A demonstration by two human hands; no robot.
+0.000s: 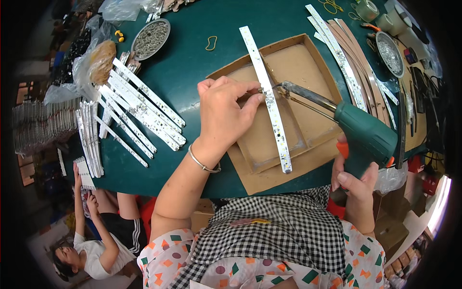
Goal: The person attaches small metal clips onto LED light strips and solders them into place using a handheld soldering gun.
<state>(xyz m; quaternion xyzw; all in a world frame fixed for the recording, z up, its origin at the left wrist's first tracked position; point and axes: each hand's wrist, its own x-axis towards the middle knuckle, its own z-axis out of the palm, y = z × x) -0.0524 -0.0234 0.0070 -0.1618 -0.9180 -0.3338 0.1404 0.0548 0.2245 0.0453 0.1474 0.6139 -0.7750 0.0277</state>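
Gripping the iron (pixel 369 132) in the right hand (pixel 360 187); pinching a tiny part (pixel 260 90), hard to make out, with the left hand (pixel 226 108) at the strip (pixel 275 123) across the tray (pixel 294 62). Could burn fingertips (pixel 252 85) by slipping so near the tip (pixel 277 85).

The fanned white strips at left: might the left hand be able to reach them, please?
Probably yes: only green tabletop separates the fanned strips from the left hand, though now at another strip.

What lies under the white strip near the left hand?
A brown tray, crossed by the strip; beyond the tray's far edge, the green table. The surface directly covered cannot be seen.
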